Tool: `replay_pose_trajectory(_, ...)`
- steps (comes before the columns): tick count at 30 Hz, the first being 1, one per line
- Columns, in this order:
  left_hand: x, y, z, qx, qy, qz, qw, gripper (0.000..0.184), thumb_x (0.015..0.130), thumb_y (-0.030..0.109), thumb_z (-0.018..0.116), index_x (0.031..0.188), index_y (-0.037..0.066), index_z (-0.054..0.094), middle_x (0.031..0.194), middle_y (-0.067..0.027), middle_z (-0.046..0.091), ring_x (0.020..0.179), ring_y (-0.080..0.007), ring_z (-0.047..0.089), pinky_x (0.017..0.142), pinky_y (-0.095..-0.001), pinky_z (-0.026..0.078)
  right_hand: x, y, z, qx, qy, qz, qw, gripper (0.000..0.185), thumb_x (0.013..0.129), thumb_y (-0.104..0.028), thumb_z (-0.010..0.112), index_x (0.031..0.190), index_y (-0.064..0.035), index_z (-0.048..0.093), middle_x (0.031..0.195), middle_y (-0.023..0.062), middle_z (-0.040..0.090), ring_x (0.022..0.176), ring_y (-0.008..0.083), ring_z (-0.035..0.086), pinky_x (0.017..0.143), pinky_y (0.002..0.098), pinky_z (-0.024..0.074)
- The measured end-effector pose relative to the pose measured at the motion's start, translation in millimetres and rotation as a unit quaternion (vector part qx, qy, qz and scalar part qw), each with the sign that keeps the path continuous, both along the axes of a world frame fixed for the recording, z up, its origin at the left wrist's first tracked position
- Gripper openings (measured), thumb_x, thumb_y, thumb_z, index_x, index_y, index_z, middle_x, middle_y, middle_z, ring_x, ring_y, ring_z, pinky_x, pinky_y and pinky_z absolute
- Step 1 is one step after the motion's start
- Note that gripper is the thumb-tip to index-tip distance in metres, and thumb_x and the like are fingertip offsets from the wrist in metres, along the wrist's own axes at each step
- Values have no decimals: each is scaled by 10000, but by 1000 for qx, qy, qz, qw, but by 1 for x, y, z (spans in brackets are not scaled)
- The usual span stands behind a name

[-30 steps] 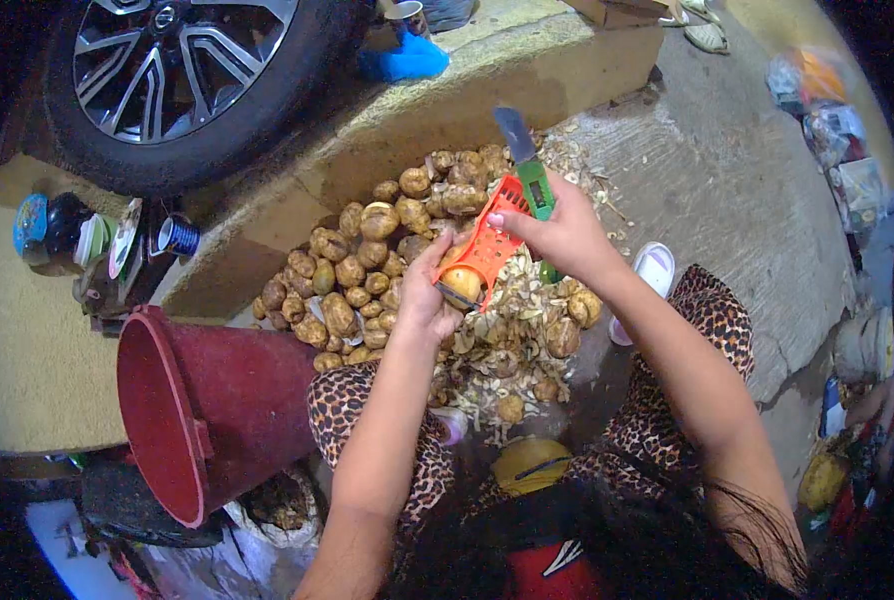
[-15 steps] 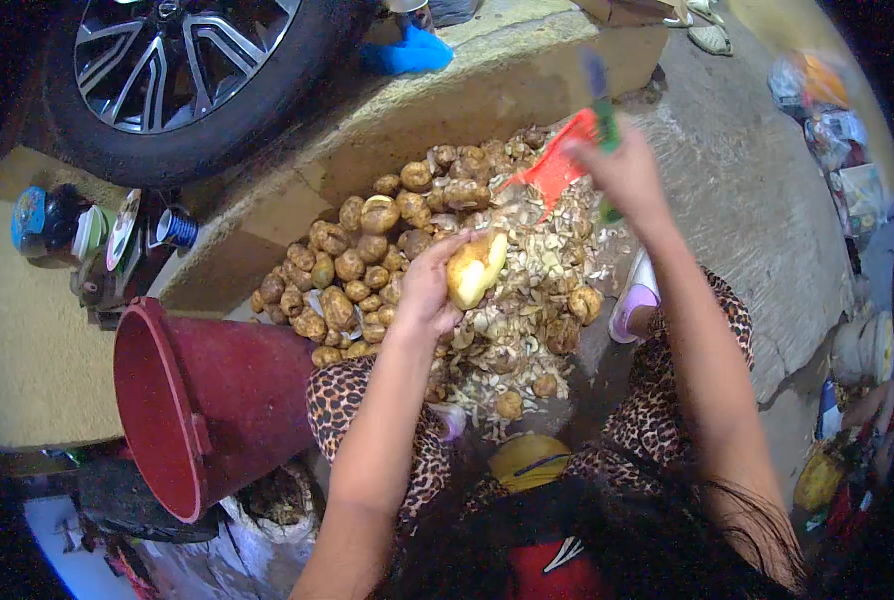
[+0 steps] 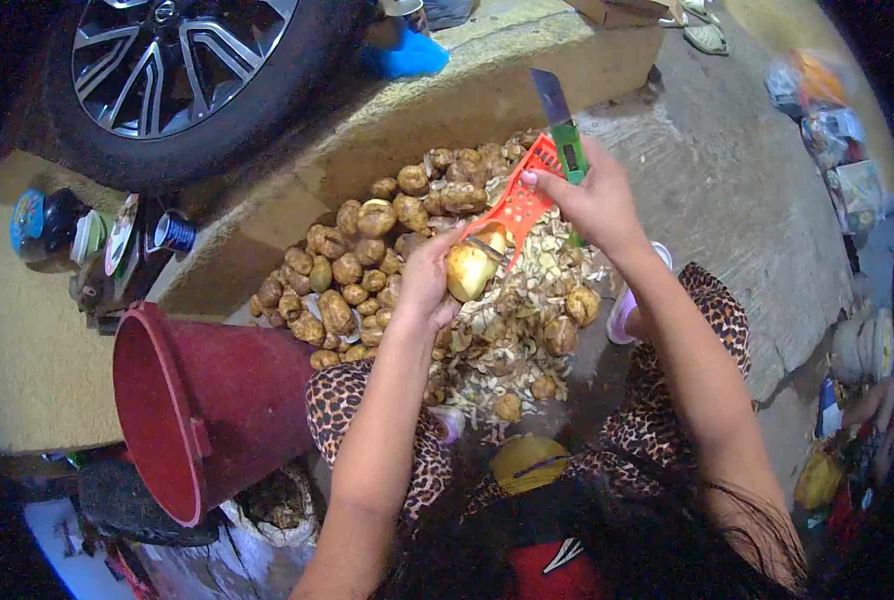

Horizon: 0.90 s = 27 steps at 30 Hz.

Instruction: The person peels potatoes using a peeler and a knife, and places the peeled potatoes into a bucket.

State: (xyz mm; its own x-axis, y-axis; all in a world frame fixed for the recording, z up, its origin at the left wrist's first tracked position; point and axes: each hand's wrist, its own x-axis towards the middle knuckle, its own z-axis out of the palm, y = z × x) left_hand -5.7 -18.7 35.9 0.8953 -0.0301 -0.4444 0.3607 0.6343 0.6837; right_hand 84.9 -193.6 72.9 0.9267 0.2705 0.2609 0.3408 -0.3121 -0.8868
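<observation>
- Left hand [image 3: 431, 285]: fingers curled round the left side of a partly peeled potato [image 3: 467, 275]; the right side is left exposed.
- Right hand [image 3: 599, 205]: orange peeler [image 3: 523, 203] pinched, thumb laid along its handle; green-handled knife [image 3: 570, 152] gripped in the same hand, blade pointed up and away.
- Contact: the peeler's blade end is seen at the potato's upper right face. Pale flesh is exposed, with brownish patches; exact bite cannot be told.
- Judged good practice: light, even pressure; blade laid flat to the curve; short strokes; potato turned between passes; left fingertips tucked behind the blade's path. The knife is better set down, as its open blade is swung with each stroke.
- Below: peelings [image 3: 502, 325] heaped on the floor [image 3: 732, 190].
- Left of the peelings: brown-skinned potatoes [image 3: 349, 268], piled beside the ledge [image 3: 527, 88].
- Near left: red bucket [image 3: 257, 395].
</observation>
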Motion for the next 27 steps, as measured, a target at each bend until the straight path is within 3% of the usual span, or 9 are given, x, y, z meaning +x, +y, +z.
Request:
replay_pose_trajectory(7, -14, 17, 0, 44, -1, 0, 999, 354, 892, 253, 454, 1058, -44, 553, 950, -134, 620, 796, -192, 619, 688, -308, 515, 49, -39, 9, 2, -103, -150, 983, 350, 684, -224, 723, 925, -34, 555, 749, 106, 613, 685, 218, 599, 649, 347, 466)
replay_pose_trajectory(10, -12, 21, -6, 64, -1, 26, 998, 336, 896, 239, 460, 1029, -49, 569, 936, -132, 621, 798, -184, 618, 712, -294, 506, 17, -17, 4, 56, 15, -76, 995, 351, 697, -238, 722, 936, -47, 551, 731, 84, 606, 663, 186, 589, 625, 339, 465)
replay_pose_trajectory(11, -11, 20, -8, 63, -7, 36, 997, 330, 897, 236, 459, 1024, -48, 571, 932, -130, 622, 798, -182, 617, 710, -291, 505, -2, -7, 16, 44, 156, -67, 984, 359, 702, -266, 724, 938, -55, 553, 732, 69, 604, 663, 160, 583, 619, 328, 466)
replay_pose_trajectory(14, -9, 14, -6, 83, -15, 42, 996, 342, 886, 254, 464, 1034, -37, 567, 931, -128, 626, 769, -185, 623, 681, -305, 518, -19, 8, 10, -23, 211, 17, 977, 389, 684, -271, 731, 928, -38, 537, 713, 72, 599, 647, 177, 584, 605, 338, 469)
replay_pose_trajectory(17, -8, 16, -16, 134, -37, 36, 990, 349, 883, 263, 464, 1029, -35, 571, 933, -128, 628, 760, -183, 625, 675, -299, 521, -8, 8, -12, 7, 17, 24, 1000, 337, 722, -248, 706, 921, -34, 537, 640, 4, 555, 528, 111, 522, 474, 266, 422)
replay_pose_trajectory(20, -8, 20, -15, 141, -38, 21, 989, 312, 886, 204, 451, 1000, -56, 579, 934, -129, 627, 790, -173, 618, 708, -277, 503, 5, 0, -9, -39, -156, -75, 984, 375, 667, -248, 722, 887, -19, 522, 726, 164, 585, 728, 342, 598, 639, 392, 462)
replay_pose_trajectory(21, -10, 19, -13, 132, -32, 15, 991, 295, 887, 175, 446, 989, -66, 581, 934, -130, 626, 803, -169, 614, 723, -270, 495, 13, -10, 6, -115, -117, -148, 975, 341, 674, -232, 714, 875, -23, 534, 746, 193, 581, 781, 385, 580, 663, 401, 455)
replay_pose_trajectory(24, -17, 20, -7, 143, -52, 20, 988, 303, 893, 179, 435, 976, -68, 588, 938, -136, 626, 805, -171, 614, 733, -271, 492, 37, -33, 11, -48, -153, -190, 969, 333, 685, -215, 708, 880, -18, 523, 717, 170, 590, 705, 359, 592, 627, 398, 460)
replay_pose_trajectory(27, -12, 14, -1, 151, -29, 55, 987, 310, 898, 181, 425, 985, -72, 582, 931, -146, 623, 797, -182, 615, 735, -277, 494, 8, -11, 12, 20, 100, -76, 992, 333, 695, -220, 710, 885, -17, 527, 666, 114, 589, 621, 264, 584, 598, 379, 457)
